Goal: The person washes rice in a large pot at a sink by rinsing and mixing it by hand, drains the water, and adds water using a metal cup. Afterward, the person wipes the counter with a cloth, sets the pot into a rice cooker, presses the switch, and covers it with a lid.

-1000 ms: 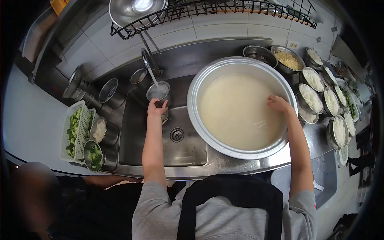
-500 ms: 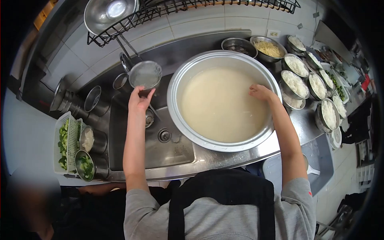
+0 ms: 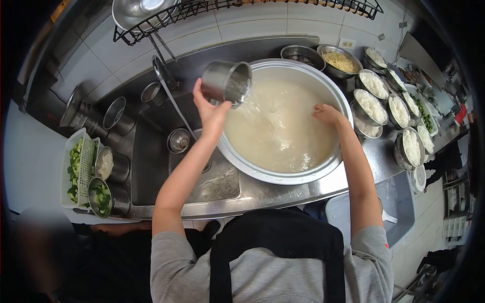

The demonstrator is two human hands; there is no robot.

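Note:
My left hand (image 3: 211, 108) grips a cylindrical steel container (image 3: 214, 81), tipped over the left rim of a large silver pot (image 3: 233, 159). Clear water pours from its mouth into the cloudy, whitish liquid (image 3: 280, 121) that fills much of the pot. My right hand (image 3: 328, 114) is over the right side of the liquid, inside the rim, its fingers curled with nothing visible in them. Whatever lies under the liquid is hidden.
The faucet (image 3: 172, 96) hangs over the steel sink (image 3: 151, 171), where a small metal bowl (image 3: 179, 140) sits. Bowls of rice (image 3: 371, 107) crowd the right; a basket of greens (image 3: 76, 171) stands left. Beside me is another person (image 3: 40, 252). A wire rack (image 3: 202, 11) hangs above.
My left hand has brought the steel container from under the faucet rightward to the large pot and tilted it, so water now pours in. My right hand has stayed nearly in place.

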